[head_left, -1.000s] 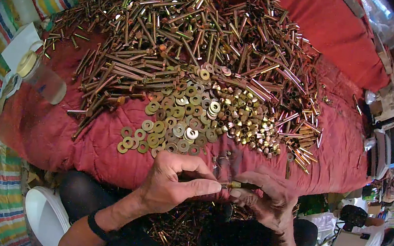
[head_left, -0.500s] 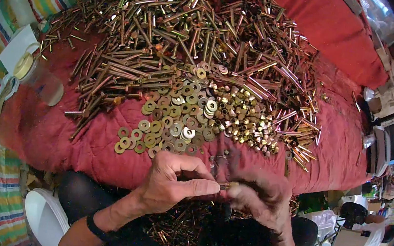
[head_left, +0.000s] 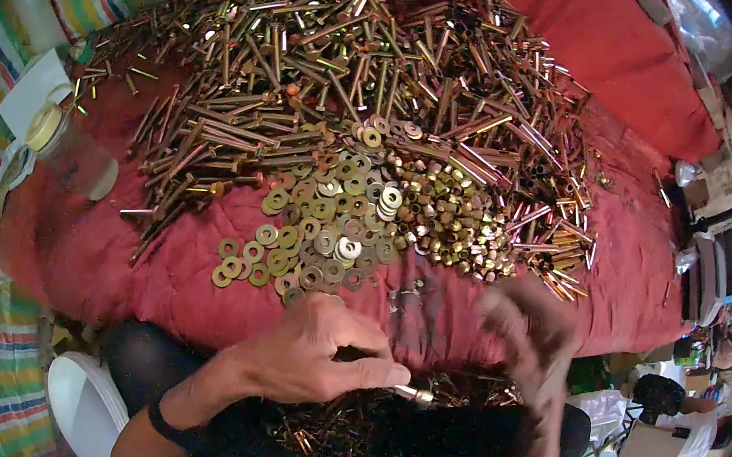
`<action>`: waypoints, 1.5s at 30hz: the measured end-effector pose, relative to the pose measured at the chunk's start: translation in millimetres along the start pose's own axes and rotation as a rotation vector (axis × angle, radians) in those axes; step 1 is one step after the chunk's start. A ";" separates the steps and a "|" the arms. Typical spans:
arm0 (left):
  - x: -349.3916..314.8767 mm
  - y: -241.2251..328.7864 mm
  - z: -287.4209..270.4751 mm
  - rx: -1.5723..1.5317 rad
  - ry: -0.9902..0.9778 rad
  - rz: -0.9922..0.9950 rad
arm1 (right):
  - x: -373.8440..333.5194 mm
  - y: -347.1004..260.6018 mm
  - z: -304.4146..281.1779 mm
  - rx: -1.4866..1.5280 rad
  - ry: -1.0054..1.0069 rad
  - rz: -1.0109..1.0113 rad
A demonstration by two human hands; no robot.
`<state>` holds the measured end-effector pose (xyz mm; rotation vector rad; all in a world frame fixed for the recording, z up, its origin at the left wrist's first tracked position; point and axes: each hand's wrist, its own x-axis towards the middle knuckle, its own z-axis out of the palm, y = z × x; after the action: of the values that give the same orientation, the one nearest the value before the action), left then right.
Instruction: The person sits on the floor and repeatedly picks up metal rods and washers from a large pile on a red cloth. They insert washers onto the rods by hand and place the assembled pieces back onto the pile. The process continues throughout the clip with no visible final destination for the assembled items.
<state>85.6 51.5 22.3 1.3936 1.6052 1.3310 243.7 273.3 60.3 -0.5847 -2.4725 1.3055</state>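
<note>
My left hand (head_left: 322, 352) is closed in a pinch over my lap. Between its thumb and fingers it grips a short metal bolt (head_left: 406, 391), whose tip points right and carries a gold-coloured nut (head_left: 424, 396). Most of the shaft is hidden by the fingers. My right hand (head_left: 537, 334) is raised apart from it, just in front of the heap of gold nuts (head_left: 451, 217), and motion smears its fingers. Flat round washers (head_left: 327, 242) lie left of the nuts, near my left hand.
A large heap of long bolts (head_left: 314, 64) covers the far part of the red cloth (head_left: 147, 278). More metal pieces (head_left: 339, 433) lie low between my legs. A clear jar (head_left: 71, 153) rests at the left, and a white basin (head_left: 84, 400) stands below it.
My right hand has left the bolt and moved up and right toward the nuts. My left hand has dropped slightly with the bolt, whose nut end is now exposed.
</note>
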 end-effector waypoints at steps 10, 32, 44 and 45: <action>2.1 -57.2 -93.0 1.229 0.670 0.025 | 55.2 90.2 -41.7 -0.857 0.201 -0.397; -6.6 -72.3 -103.3 1.000 0.918 0.073 | 14.5 14.6 124.9 -0.225 -0.209 -0.518; -29.4 -60.9 -96.7 1.251 0.754 -0.193 | 22.5 14.3 102.8 -0.356 -0.230 -0.467; -29.7 -61.0 -97.6 1.272 0.742 -0.184 | 21.2 14.4 101.3 -0.342 -0.242 -0.439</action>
<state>-16.1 -0.7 -10.7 1.3003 3.3229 0.6414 185.0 218.0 -6.1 0.0649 -2.8257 0.8319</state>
